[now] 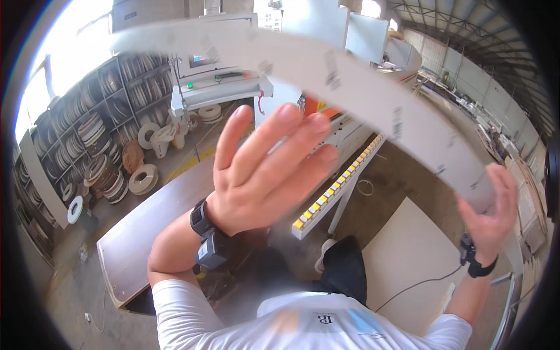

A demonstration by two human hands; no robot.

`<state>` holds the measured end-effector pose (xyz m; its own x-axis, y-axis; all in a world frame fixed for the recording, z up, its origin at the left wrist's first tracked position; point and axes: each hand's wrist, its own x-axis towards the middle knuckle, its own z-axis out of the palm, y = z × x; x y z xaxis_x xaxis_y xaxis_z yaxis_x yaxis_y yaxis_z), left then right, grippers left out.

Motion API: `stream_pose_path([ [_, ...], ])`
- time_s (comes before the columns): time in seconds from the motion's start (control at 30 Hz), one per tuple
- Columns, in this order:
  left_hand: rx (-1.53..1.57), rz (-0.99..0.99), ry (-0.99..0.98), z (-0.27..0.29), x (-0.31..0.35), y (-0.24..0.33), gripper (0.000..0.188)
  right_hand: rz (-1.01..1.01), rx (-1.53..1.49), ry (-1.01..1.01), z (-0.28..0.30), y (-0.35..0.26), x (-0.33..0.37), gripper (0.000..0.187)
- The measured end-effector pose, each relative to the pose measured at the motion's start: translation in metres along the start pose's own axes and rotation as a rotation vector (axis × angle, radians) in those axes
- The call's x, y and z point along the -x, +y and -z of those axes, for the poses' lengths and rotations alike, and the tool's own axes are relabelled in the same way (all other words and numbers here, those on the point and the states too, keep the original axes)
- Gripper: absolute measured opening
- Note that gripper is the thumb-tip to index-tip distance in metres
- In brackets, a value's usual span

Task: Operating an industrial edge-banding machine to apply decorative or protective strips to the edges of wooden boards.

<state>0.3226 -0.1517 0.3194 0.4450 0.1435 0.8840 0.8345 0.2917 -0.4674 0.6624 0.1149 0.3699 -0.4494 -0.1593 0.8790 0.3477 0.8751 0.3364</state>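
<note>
A long, pale grey board with dark printed marks stretches across the upper view, bowed by the lens and a little blurred. My right hand grips its right end, thumb on the near side and fingers around the edge. Below the board's middle, my left hand is raised with its fingers stretched out and apart. Nothing shows in the left hand, and I cannot tell whether its fingertips touch the board. Each wrist wears a black strap; a small dark box sits on the left one.
A rail of yellow and white rollers runs away ahead of me, beside a machine with a control panel. At left stands a low table; behind it, shelves hold banding rolls. A large pale panel lies low at right.
</note>
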Motion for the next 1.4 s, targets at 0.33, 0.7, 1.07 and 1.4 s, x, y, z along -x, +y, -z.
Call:
stream_pose_path([
  [0.33,-0.016,0.084,-0.73,0.025,0.085,0.027,0.057,0.119,-0.601,-0.262,-0.156,-0.073,0.038,0.061],
  [0.7,0.203,0.653,-1.277,0.056,0.23,0.013,0.078,0.125,-0.706,-0.438,-0.345,-0.112,0.109,0.037],
  [1.07,0.085,0.678,-1.414,0.066,0.297,-0.014,0.092,0.032,-0.732,-0.547,-0.407,-0.165,0.13,0.08],
  [1.4,0.236,0.684,-1.208,-0.071,0.305,0.027,0.075,-0.477,-0.922,-0.345,-0.34,-0.156,0.242,0.018],
])
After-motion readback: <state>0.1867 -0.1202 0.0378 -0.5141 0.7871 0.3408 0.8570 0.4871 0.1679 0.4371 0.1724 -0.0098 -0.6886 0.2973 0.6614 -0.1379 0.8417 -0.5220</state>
